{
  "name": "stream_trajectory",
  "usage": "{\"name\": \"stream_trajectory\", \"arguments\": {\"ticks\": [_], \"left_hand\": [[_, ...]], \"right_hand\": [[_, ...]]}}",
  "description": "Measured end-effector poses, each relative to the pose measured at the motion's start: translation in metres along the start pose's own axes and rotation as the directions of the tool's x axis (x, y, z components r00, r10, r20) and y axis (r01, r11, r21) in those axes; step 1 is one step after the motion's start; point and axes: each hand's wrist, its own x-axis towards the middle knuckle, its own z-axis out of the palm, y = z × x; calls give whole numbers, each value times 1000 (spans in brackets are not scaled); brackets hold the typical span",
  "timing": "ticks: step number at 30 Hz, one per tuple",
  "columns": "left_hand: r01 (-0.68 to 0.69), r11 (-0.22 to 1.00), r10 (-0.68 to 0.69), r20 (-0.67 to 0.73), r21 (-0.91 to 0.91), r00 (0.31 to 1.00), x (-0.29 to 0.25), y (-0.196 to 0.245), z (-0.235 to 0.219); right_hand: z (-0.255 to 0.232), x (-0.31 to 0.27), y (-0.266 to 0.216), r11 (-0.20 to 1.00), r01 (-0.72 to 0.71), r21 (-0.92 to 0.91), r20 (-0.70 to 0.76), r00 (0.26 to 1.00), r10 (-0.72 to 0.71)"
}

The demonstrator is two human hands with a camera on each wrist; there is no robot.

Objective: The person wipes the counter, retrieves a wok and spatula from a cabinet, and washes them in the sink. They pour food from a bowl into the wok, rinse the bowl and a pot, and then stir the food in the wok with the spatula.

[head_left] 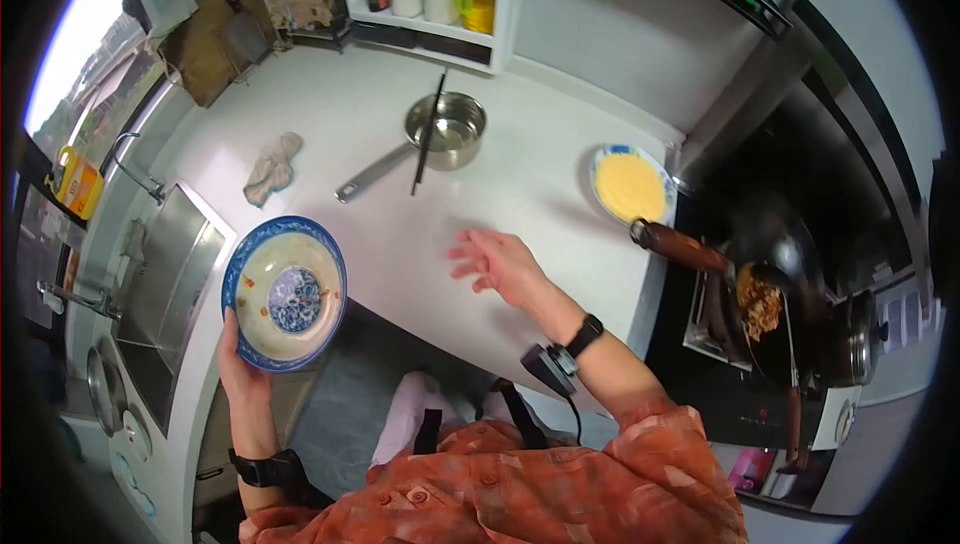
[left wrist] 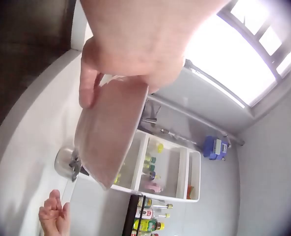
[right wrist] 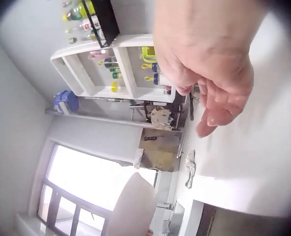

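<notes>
My left hand [head_left: 242, 369] grips the lower left edge of a bowl [head_left: 295, 299] with a blue patterned rim. The bowl is tilted, its inside facing the head camera, with small orange bits stuck to it. In the left wrist view the bowl's pale outside [left wrist: 111, 130] shows, fingers against it. My right hand [head_left: 503, 266] hovers over the white counter, fingers relaxed and holding nothing. Beyond it, a steel saucepan [head_left: 460, 134] stands on the counter, dark chopsticks [head_left: 429, 134] lying across it. In the right wrist view, the same hand [right wrist: 216, 86] has loosely bent fingers.
A plate of smooth yellow food [head_left: 630, 187] stands at the counter's right, near a wok [head_left: 790, 339] with browned food and a ladle-like utensil on the stove. A crumpled cloth [head_left: 272, 170] lies left of the saucepan. The sink [head_left: 165, 264] is at the left.
</notes>
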Motion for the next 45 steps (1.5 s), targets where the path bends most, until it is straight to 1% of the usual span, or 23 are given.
{"name": "stream_trajectory", "arguments": {"ticks": [1,3,7,10,11,13,15,17,18,20,21,23,24,28,29,32,34,36,37,39,40,41,45], "left_hand": [[-6,1000,6,17,-4,1000,9,7,-6],[-28,999,28,-8,39,1000,26,18,-11],[-9,1000,9,37,10,999,72,29,-30],[29,1000,-29,50,1,998,105,40,-39],[45,999,-44,88,-6,995,116,43,-41],[78,997,-76,132,-9,988,134,46,-45],[107,994,-108,164,17,981,151,49,-47],[138,990,-135,198,-1,971,169,48,-51],[159,987,-149,229,-24,962,177,45,-49],[202,979,-190,278,-14,942,180,44,-35],[217,976,-202,309,-15,929,182,45,-29],[258,966,-245,296,-4,923,189,39,-23],[260,966,-251,312,13,916,193,36,-24],[290,956,-287,326,41,901,210,24,-27],[301,953,-298,332,44,895,214,22,-30],[303,951,-304,338,56,891,220,15,-28],[268,959,-281,364,87,888,218,16,-20],[280,955,-296,350,95,889,220,13,-18],[286,953,-302,336,98,892,222,12,-18],[290,950,-312,329,116,891,228,9,-23],[293,948,-319,317,127,893,230,8,-26],[295,946,-322,320,132,891,232,7,-29],[301,942,-332,284,149,900,229,3,-29]], "right_hand": [[4,21,-7,1000,6,-4,14,1000,-6],[16,57,-12,985,19,169,-55,998,-10],[27,99,-15,971,12,240,-15,1000,-9],[43,115,-17,982,-31,185,-22,999,36],[48,120,-19,983,-25,183,-37,999,32],[57,129,-18,983,-132,127,-131,980,149],[67,135,-17,983,-126,137,-193,970,151],[68,140,-17,997,-80,-15,-211,975,75],[68,141,-16,997,-76,-5,-236,969,73],[69,144,-14,996,-19,-87,-270,963,-5],[68,143,-12,997,-17,-79,-298,955,-7],[65,138,-12,999,40,18,-215,976,-36],[66,131,-17,999,43,24,-227,973,-37],[42,101,-10,994,111,23,-285,953,-100],[31,88,-8,991,135,20,-344,931,-120],[-9,52,-10,983,183,21,-534,833,-144],[-47,37,-10,973,229,-27,-630,752,-195],[-81,29,-13,957,289,-38,-697,678,-232],[-94,27,-14,956,293,-35,-701,674,-232],[-115,26,-14,956,292,43,-750,641,-162],[-120,24,-13,946,311,88,-733,663,-149],[-124,22,-10,945,314,91,-737,660,-148],[-130,15,-1,906,340,252,-709,702,-66]]}}
